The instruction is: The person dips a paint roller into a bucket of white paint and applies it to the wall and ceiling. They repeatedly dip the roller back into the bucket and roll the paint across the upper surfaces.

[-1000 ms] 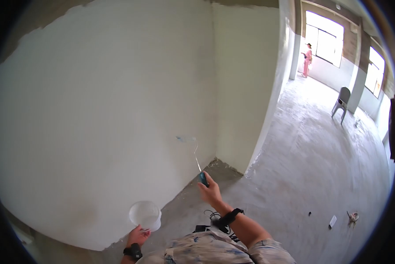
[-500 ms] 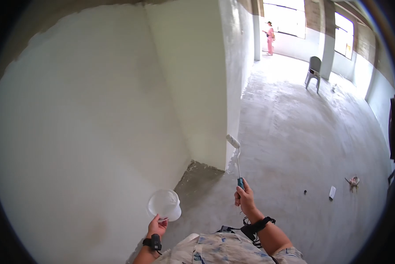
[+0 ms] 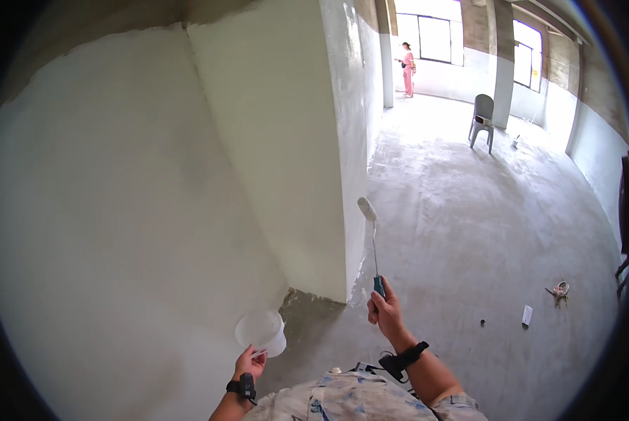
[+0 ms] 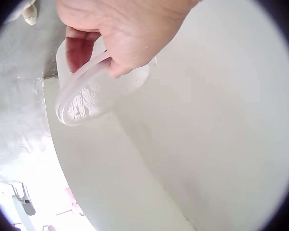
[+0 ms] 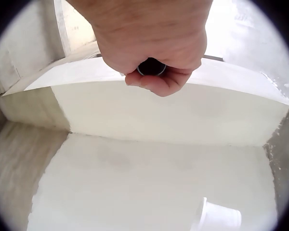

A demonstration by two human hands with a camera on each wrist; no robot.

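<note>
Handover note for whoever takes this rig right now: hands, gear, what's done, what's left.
Left hand holds the translucent tub by its rim, low beside the wall.
Right hand has its grip on the roller by the teal handle; the head is raised near the wall's outer corner, contact unclear.
Done: white coat covers most of the wall.
Left: grey bare band along the top.
</note>
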